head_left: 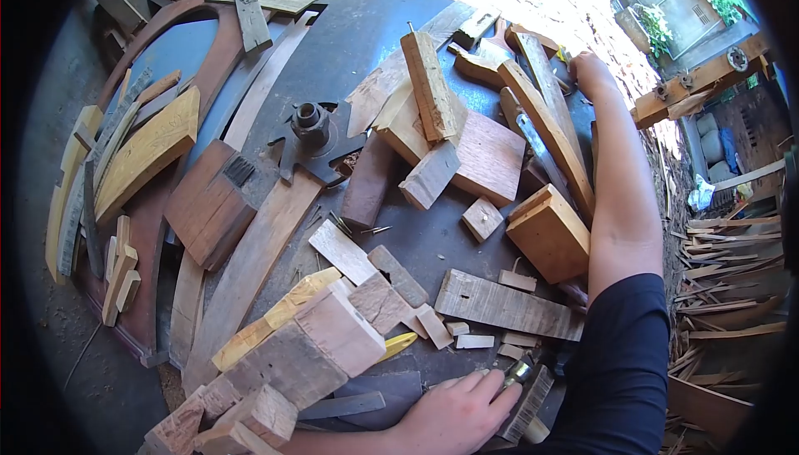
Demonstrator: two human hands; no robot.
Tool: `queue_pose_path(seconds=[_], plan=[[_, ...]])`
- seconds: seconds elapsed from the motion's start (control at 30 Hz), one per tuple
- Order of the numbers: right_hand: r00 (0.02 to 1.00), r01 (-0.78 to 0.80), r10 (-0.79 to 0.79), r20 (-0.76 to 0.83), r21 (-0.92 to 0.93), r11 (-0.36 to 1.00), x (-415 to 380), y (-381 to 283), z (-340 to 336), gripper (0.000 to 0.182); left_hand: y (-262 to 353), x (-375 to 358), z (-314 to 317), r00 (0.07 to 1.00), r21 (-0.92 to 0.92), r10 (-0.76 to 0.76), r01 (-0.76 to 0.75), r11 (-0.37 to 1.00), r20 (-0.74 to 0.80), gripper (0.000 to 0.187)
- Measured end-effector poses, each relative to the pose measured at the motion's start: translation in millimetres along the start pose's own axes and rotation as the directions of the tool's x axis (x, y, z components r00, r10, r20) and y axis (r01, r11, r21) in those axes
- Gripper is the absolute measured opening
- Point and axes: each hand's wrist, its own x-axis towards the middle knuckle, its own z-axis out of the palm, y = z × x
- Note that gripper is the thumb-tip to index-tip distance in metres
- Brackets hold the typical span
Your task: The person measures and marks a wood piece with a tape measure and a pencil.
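Observation:
My left hand [458,417] is low in the view, palm down, its fingers bent and close together. Right at its fingertips lies a shiny rounded metal piece [518,370], beside a grey wood block [529,403]. Stretched out to the far right of the table, my right hand [591,74] has curled fingers. A small yellow thing [563,53] shows at those fingers; I cannot tell what they hold. Long wooden strips [545,135] and a clear-and-blue tool handle [537,143] lie below that hand. A grey board [508,304] lies between my two hands.
Wood blocks crowd the dark table [320,56], with a tall block [429,85] carrying an upright nail. A black metal hub [310,126], loose nails [366,228] and a yellow-handled tool [398,347] lie among them. Curved wooden pieces [150,155] fill the left side. Scrap strips [728,284] cover the ground at right.

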Motion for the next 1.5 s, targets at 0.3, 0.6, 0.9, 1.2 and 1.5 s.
queue_pose_path(seconds=[0.3, 0.6, 0.9, 1.2, 1.5], plan=[[0.995, -0.095, 0.088, 0.037, 0.297, 0.950, -32, -6, -35, 0.012, -1, 1, 0, 0.999, 0.035, 0.009, -0.010, 0.999, 0.051, 0.035], [0.935, -0.125, 0.278, -0.221, 0.529, 0.840, -80, -9, -38, 0.026, -2, 0, 4, 0.998, 0.068, 0.041, -0.044, 0.997, 0.037, 0.033], [0.663, 0.047, 0.559, -0.498, 0.773, 0.633, -249, -98, -169, 0.025, 2, -2, 6, 0.989, 0.141, 0.149, -0.148, 0.979, 0.004, 0.044], [0.738, 0.393, 0.506, -0.446, 0.894, 0.216, -503, -165, -237, 0.017, 22, -8, 42, 0.935, 0.474, 0.347, -0.336, 0.814, 0.067, 0.063], [0.831, 0.481, 0.535, 0.153, 0.285, -0.829, -650, -189, -175, 0.025, 22, -36, -13, 0.965, 0.101, 0.213, -0.199, 0.975, -0.155, 0.035]])
